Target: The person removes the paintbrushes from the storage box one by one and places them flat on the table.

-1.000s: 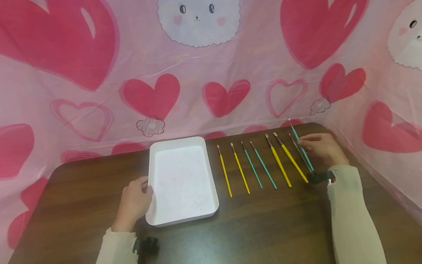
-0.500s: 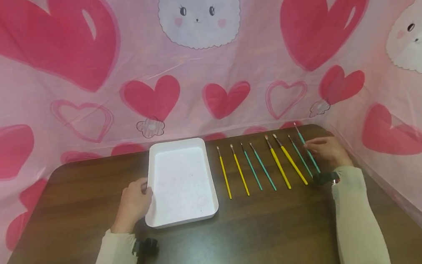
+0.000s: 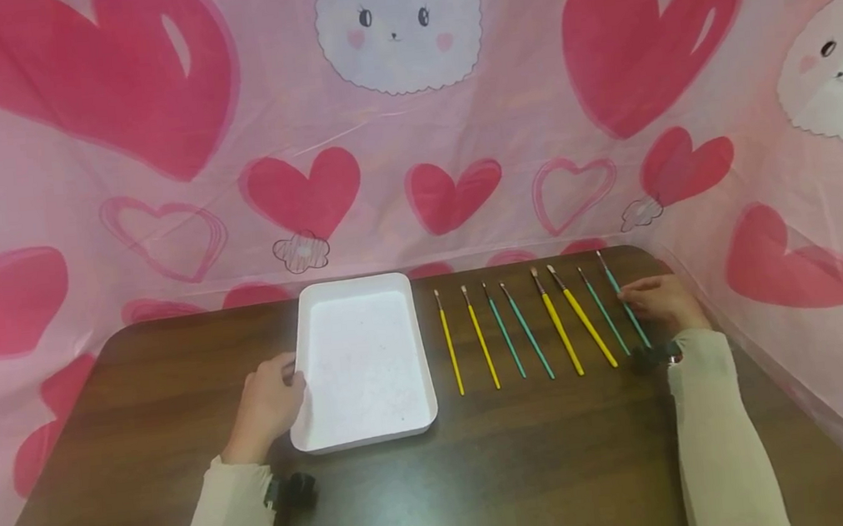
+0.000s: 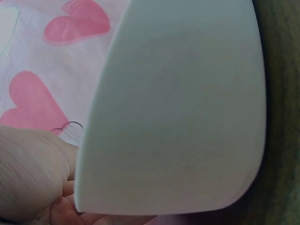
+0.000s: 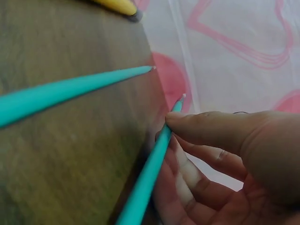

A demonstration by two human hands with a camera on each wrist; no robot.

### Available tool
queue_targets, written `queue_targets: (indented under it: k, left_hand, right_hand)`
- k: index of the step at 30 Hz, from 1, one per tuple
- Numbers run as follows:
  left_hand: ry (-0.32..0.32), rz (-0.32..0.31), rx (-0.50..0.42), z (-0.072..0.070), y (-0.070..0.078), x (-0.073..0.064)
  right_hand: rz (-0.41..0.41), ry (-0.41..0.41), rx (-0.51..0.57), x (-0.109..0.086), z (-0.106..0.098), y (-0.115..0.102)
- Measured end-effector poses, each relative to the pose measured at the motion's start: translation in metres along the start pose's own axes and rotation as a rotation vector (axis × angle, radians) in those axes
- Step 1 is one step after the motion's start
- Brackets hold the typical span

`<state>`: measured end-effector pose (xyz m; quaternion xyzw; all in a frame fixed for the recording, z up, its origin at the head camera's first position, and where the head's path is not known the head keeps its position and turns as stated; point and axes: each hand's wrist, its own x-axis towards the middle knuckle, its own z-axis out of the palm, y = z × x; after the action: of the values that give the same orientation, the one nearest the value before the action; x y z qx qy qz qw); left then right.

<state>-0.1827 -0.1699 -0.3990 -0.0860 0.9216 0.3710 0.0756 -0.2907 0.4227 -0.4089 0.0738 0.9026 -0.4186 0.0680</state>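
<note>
My left hand (image 3: 267, 403) grips the left rim of a white rectangular tray (image 3: 367, 376); in the left wrist view the tray's side wall (image 4: 178, 108) hides most of the fingers. At the right end of a row of brushes, my right hand (image 3: 666, 302) pinches a teal paintbrush (image 3: 611, 276) between thumb and fingers. The right wrist view shows the thumb on top of this paintbrush (image 5: 149, 176), near its tip end. Just left of it lies another teal paintbrush (image 3: 605, 312), not touched by the hand.
Left of these, two thick yellow paintbrushes (image 3: 563, 334), two teal paintbrushes (image 3: 506, 331) and two thin yellow paintbrushes (image 3: 450, 348) lie roughly side by side on the brown table (image 3: 485, 475). A pink heart-patterned sheet (image 3: 513, 104) hangs behind the table and at its sides.
My right hand has moved right with the teal paintbrush, from over the neighbouring teal one to a spot beside it, and lowered it to the table. The left hand and tray stay put.
</note>
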Motion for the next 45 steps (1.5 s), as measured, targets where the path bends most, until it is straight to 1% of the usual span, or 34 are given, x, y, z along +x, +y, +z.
queue_targets:
  k: [6,11,15,21,25,27,30,33,37,41,45]
  left_hand:
    - [0.001,0.001,0.009,-0.001,0.001,-0.001]
    - [0.0,-0.002,0.002,0.0,0.001,0.0]
    - [-0.002,-0.004,-0.002,-0.001,0.001,0.0]
    - [-0.009,-0.001,-0.002,-0.001,0.0,0.001]
    - [-0.003,0.001,-0.003,-0.001,0.001,0.0]
    - [-0.002,0.004,0.001,-0.002,0.001,0.0]
    - [-0.007,0.006,0.006,-0.002,0.0,0.0]
    - [-0.008,0.011,0.01,-0.001,-0.001,0.0]
    - [-0.002,0.009,0.015,-0.001,-0.001,0.001]
    - [-0.003,0.004,0.023,-0.001,-0.001,0.002]
    - [-0.012,-0.011,0.025,-0.001,-0.002,0.004]
  right_hand:
    - [0.026,0.05,-0.002,0.002,0.004,0.003]
    - [0.025,0.092,-0.056,0.004,0.005,0.005]
    - [0.021,0.098,-0.094,0.005,0.005,0.007]
    - [0.045,0.093,-0.094,0.005,0.003,0.011]
    - [0.044,0.097,-0.098,0.004,0.004,0.009]
    - [0.037,0.126,-0.135,0.002,0.005,0.008]
    - [0.03,0.202,-0.168,-0.001,0.008,0.003]
    - [0.021,0.298,-0.164,-0.003,0.009,-0.003]
    - [-0.008,0.376,-0.136,-0.005,0.011,-0.017]
    - [-0.045,0.417,-0.137,-0.008,0.016,-0.031]
    - [-0.061,0.429,-0.129,-0.006,0.02,-0.036]
